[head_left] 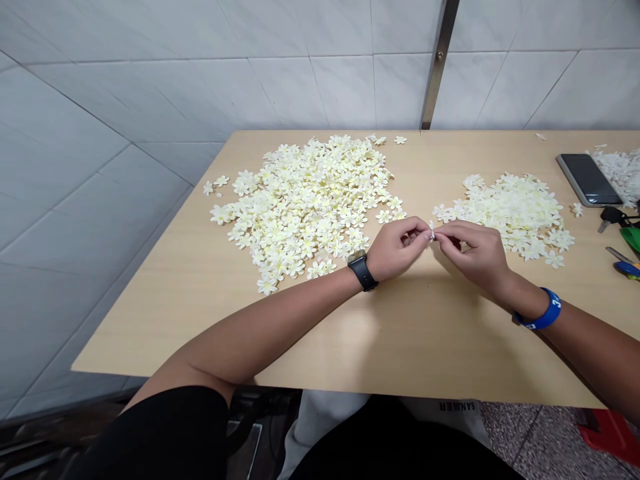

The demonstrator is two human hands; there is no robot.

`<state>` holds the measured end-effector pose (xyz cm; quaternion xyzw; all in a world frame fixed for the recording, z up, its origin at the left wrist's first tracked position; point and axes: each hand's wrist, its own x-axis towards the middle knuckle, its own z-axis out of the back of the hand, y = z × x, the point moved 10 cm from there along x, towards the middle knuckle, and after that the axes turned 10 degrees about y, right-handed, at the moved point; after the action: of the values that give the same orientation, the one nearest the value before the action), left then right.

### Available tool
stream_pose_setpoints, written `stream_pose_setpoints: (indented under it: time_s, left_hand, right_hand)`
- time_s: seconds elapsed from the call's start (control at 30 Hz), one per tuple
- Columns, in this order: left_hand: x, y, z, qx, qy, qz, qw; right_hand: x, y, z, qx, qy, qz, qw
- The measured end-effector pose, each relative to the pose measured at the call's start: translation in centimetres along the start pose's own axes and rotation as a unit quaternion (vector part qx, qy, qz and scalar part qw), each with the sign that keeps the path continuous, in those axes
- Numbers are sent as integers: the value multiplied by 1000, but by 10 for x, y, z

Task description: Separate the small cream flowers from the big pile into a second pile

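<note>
My left hand (395,247) and my right hand (470,250) meet fingertip to fingertip above the table, both closed in a pinch. Between them is a small white flower (432,232), seen edge-on and partly covered by the fingers. Left of my hands spreads a large pile of cream-white flowers with yellow centres (315,200). A smaller pile of paler flowers (515,210) lies just beyond my right hand. A black watch (363,270) is on my left wrist, a blue wristband (543,312) on my right.
On the right lie a dark-screened phone (590,179), a heap of small white pieces (620,172), keys (613,217) and a blue-handled tool (626,267). A tiled wall (280,90) borders the wooden table (300,340) at the back. Something red (610,433) is on the floor.
</note>
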<state>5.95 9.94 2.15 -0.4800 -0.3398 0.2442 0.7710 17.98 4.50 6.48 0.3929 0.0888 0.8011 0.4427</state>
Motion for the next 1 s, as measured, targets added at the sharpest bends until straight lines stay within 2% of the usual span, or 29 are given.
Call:
stream_pose_setpoints:
  time_s: [0.17,0.27,0.4,0.47,0.6,0.7,0.87,1.0]
  left_hand:
    - [0,4,-2,7,3,9,1000]
    - [0,5,-1,21,-3,14,1000]
    - [0,7,5,9,-28,31,999]
    - [0,10,9,-12,-51,50,997]
    - [0,16,12,-46,-74,76,993]
    - [0,16,11,-45,-69,68,994]
    - [1,6,6,-42,-24,16,999]
    - [2,1,0,-65,11,-19,998]
  right_hand:
    - [0,12,1,-44,-17,30,998]
    - [0,13,-1,-55,-16,20,998]
    - [3,-10,12,-86,-29,-43,995]
    - [6,-27,19,-132,-12,-68,989]
    - [12,-46,28,-226,23,-64,972]
    - [10,-32,30,-214,3,-34,976]
    - [3,10,4,-94,27,54,994]
    - [1,15,-3,-39,18,63,997]
